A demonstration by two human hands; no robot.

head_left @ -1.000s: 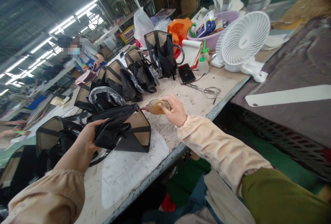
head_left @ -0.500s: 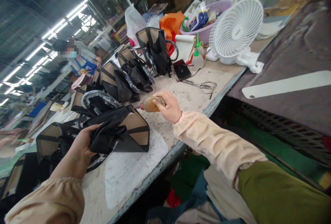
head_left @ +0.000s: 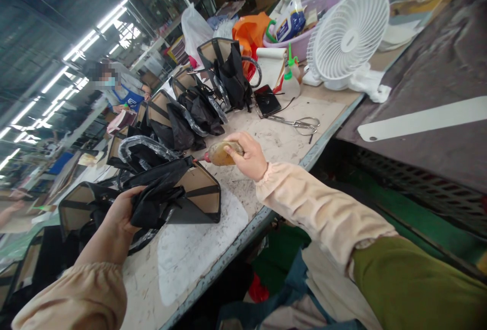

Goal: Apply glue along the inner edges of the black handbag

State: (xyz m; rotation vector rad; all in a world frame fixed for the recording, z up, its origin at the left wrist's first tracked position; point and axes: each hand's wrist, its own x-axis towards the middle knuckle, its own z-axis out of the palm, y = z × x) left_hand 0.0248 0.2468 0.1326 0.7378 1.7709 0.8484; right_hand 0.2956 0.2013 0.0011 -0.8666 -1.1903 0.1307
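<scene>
My left hand (head_left: 124, 213) grips the black lining of a handbag (head_left: 200, 193) that lies on its side on the table. Tan panels crossed by black strips show at the bag's end. In my right hand (head_left: 249, 155) is a squeeze bottle (head_left: 222, 153) with yellowish-brown contents, held level. Its red-based nozzle points left, and the tip is at the bag's upper edge; whether it touches I cannot tell. Fingers of my left hand are partly hidden by the lining. A white sheet (head_left: 190, 254) lies beneath the bag.
More black bags (head_left: 167, 117) stand in a row behind and to the left. Scissors (head_left: 300, 124), a dark phone-like object (head_left: 267, 102), green-capped bottles (head_left: 291, 85), a white fan (head_left: 348, 38) and a purple basin (head_left: 321, 7) occupy the far right. A co-worker (head_left: 125, 94) is in the background.
Both hands, the bag and the bottle hold nearly the same positions. The view has shifted slightly; the nozzle tip remains at the bag's edge.
</scene>
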